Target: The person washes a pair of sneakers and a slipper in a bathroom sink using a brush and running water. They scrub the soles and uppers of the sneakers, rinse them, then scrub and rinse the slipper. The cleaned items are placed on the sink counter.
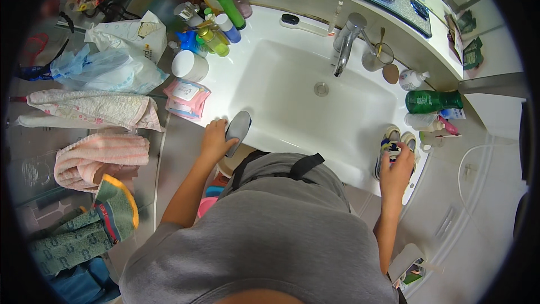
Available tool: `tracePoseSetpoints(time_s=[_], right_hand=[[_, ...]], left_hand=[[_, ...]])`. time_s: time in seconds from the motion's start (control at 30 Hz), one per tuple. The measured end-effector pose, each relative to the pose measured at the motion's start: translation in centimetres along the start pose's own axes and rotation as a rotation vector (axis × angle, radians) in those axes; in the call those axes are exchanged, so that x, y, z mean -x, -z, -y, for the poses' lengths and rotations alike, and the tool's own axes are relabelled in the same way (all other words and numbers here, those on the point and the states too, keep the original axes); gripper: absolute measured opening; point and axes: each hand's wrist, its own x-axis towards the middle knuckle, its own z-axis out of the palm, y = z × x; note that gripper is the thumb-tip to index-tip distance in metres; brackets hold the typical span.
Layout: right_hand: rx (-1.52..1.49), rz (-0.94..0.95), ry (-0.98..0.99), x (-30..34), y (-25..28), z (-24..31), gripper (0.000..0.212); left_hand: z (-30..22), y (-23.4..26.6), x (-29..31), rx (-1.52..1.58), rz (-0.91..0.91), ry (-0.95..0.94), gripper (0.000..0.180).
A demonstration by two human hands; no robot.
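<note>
Pinching a grey oval thing (239, 125) left of the middle in the head view, the left hand (214, 142) is by the sink (281, 98). At the right, the right hand (397, 168) touches small shoes (388, 137); I can't tell if it grips. They look light and soft: hold their sides.

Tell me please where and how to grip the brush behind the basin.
Probably by the middle of its white handle, coming from the basin side: the brush lies crosswise behind the basin, dark head at left, tap near its right end.
</note>
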Motion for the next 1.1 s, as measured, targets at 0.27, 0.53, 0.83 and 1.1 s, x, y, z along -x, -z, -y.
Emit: tracePoseSetpoints(time_s=[0.27, 0.53, 0.83, 1.1], right_hand=[[-0.360, 0.220, 0.377, -1.5, -4.0, 7.9, 0.041], [-1.035, 0.696, 0.291, -3.7, -9.1, 16.0, 0.057], [-1.179, 0.881, 0.017, -3.1, -9.2, 16.5, 0.029], [-1.032, 0.953, -0.004, -2.6, -11.6, 13.1, 0.033]], left_hand=[[0.1, -1.5, -1.8, 0.696, 0.177, 0.254, 0.036], [-12.6, 4.1, -5.1, 1.755, 0.257, 0.191, 0.031], [-16.0, 2.6, -7.5, 1.812, 0.134, 0.077, 0.037], [-17.3, 0.5, -9.5, 2.137, 0.248, 0.297, 0.032]])
